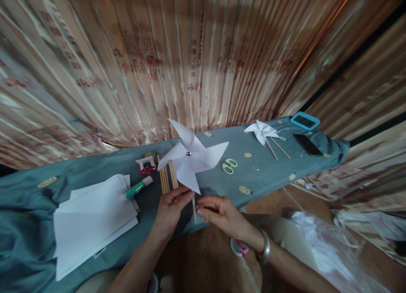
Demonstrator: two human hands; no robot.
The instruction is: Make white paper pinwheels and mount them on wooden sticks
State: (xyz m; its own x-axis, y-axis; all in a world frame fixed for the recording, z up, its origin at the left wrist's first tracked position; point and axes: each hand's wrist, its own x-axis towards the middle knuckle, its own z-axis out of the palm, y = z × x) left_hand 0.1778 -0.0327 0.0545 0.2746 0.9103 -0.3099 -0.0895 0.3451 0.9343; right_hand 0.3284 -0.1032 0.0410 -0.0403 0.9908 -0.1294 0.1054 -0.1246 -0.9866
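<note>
A white paper pinwheel (187,155) with a shiny pin at its centre faces me above the table. My left hand (171,206) is closed around its thin wooden stick (194,212) just below the blades, thumb and fingers pinched together. Right beside the lower stick is my right hand (222,212), its fingers loosely curled and a little apart, with nothing visible in them. Several loose wooden sticks (164,179) lie behind my left hand. Green-handled scissors (229,166) rest to the right of the pinwheel.
Left on the cloth-covered table (212,187) are a stack of white paper (95,217), a green glue stick (138,187) and a small red box (147,165). Farther right lie another pinwheel (261,131), a dark phone (307,145) and a blue-framed device (305,121). A curtain (190,64) hangs behind.
</note>
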